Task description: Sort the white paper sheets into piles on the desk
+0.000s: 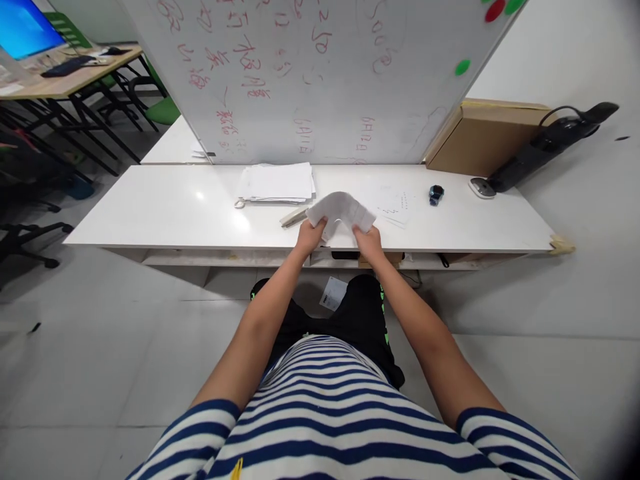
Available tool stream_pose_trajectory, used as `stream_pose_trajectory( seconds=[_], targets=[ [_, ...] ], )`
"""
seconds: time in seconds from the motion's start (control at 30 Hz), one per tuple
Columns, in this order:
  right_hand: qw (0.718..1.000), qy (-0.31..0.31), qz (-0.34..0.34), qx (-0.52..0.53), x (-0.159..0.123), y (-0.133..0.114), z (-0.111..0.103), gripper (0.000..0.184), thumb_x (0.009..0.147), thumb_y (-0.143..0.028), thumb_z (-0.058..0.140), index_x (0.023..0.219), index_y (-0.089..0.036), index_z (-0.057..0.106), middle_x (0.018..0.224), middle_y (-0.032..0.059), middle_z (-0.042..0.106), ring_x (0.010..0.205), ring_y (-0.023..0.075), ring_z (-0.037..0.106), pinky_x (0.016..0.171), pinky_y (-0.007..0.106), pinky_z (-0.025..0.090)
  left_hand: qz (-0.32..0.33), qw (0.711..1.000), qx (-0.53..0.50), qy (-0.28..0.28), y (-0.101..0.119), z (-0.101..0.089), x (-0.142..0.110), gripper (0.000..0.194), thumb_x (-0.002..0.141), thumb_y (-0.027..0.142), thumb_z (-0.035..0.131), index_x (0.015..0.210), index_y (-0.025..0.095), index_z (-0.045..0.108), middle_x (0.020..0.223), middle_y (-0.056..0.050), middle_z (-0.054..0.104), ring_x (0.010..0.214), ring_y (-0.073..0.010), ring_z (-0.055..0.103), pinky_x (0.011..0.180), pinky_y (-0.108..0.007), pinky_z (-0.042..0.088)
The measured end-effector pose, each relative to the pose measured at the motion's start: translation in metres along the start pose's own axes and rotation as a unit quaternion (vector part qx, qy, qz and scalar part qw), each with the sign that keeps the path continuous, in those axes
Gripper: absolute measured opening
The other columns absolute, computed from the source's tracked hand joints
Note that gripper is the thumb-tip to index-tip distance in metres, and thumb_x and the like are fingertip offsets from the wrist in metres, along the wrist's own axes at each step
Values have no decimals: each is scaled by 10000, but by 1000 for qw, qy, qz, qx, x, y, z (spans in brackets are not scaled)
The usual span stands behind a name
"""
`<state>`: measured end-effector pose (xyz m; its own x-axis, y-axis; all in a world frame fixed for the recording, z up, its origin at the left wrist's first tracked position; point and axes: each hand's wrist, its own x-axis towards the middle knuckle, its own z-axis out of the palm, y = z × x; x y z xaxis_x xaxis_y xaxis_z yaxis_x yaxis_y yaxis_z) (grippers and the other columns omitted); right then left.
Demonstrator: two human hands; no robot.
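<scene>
A white sheet of paper (pixel 343 205), bowed upward in the middle, is stretched between my two hands above the front part of the white tabletop (pixel 190 213). My left hand (pixel 311 235) pinches its left end, and my right hand (pixel 367 241) grips the right end. Whether it is one sheet or several, I cannot tell. Just left of the paper lies a pale stapler-like object (pixel 294 217), partly covered by it. Behind that rests a stack of white papers (pixel 277 182), with a small whitish item (pixel 240 203) at its front left corner.
A whiteboard (pixel 320 93) with red writing stands along the tabletop's back. On the right are a watch (pixel 436 195), a cardboard box (pixel 487 137) and a black handheld vacuum-like device (pixel 545 150). Below runs an open shelf (pixel 225 259). A computer desk (pixel 75 79) is at far left.
</scene>
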<state>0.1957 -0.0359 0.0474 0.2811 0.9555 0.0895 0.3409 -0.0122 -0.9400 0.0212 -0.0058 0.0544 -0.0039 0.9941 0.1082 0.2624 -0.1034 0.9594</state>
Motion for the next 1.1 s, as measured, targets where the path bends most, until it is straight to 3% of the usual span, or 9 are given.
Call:
stream_pose_trajectory(
  seconds=[0.07, 0.23, 0.4, 0.57, 0.67, 0.73, 0.83, 0.93, 1.1],
  targets=[
    [999, -9, 15, -28, 0, 3, 1, 434, 808, -423, 515, 1074, -110, 655, 1082, 142, 681, 1028, 285, 606, 898, 389, 453, -7, 999, 35, -20, 4, -3, -3, 441, 835, 514, 527, 952, 118, 681, 987, -105, 707, 972, -287, 630, 816, -358, 489],
    [992, 7, -53, -118, -5, 11, -9, 419, 845, -418, 450, 1071, -126, 648, 1078, 143, 683, 1053, 291, 600, 909, 383, 442, 12, 992, 93, -88, 9, -16, -7, 509, 803, 605, 532, 924, 133, 681, 959, -88, 709, 910, -272, 642, 751, -315, 496],
    [984, -93, 2, -154, -27, 15, -34, 396, 879, -443, 407, 1024, -143, 620, 663, 58, 671, 565, 201, 629, 659, 312, 493, -4, 985, 154, -71, -3, -29, -2, 506, 835, 611, 486, 992, 164, 664, 970, -91, 703, 898, -263, 644, 746, -318, 485],
    [986, -126, 101, -35, -63, 30, -52, 372, 848, -500, 484, 908, -147, 582, 534, 6, 598, 378, 132, 497, 435, 255, 423, 46, 954, 291, -47, -6, -44, 15, 426, 918, 526, 377, 1165, 241, 574, 1084, -64, 672, 991, -229, 609, 820, -324, 460],
    [976, -103, 178, 74, -80, 39, -55, 361, 807, -483, 568, 922, -141, 571, 527, 3, 575, 376, 112, 458, 347, 223, 339, 93, 905, 414, -27, -7, -52, 28, 482, 889, 488, 463, 1300, 236, 471, 1340, -105, 522, 1238, -287, 439, 958, -390, 382],
    [966, -81, 211, 122, -87, 42, -55, 347, 779, -455, 621, 918, -141, 569, 526, -4, 556, 389, 102, 454, 328, 207, 304, 69, 879, 470, -31, -12, -55, 33, 563, 866, 500, 494, 1339, 202, 423, 1366, -148, 480, 1263, -328, 388, 964, -432, 359],
    [958, -72, 238, 145, -92, 40, -54, 330, 764, -427, 655, 908, -143, 570, 534, -13, 549, 395, 92, 454, 322, 194, 286, 33, 867, 495, -54, -18, -55, 34, 480, 921, 513, 354, 1254, 192, 486, 1248, -152, 552, 1155, -321, 464, 899, -435, 378],
    [955, -82, 243, 150, -91, 34, -52, 312, 773, -405, 661, 910, -139, 574, 534, -21, 544, 389, 81, 445, 324, 187, 289, 52, 867, 488, -83, -19, -55, 32, 480, 960, 489, 194, 1070, 216, 573, 1118, -115, 604, 1070, -285, 507, 859, -408, 378],
    [946, -110, 257, 163, -88, 30, -44, 305, 795, -358, 660, 983, -133, 578, 595, -10, 573, 397, 68, 454, 333, 173, 304, 50, 877, 465, -113, -13, -59, 32, 520, 963, 481, 145, 899, 228, 595, 976, -81, 635, 970, -250, 548, 846, -383, 364]
  ],
)
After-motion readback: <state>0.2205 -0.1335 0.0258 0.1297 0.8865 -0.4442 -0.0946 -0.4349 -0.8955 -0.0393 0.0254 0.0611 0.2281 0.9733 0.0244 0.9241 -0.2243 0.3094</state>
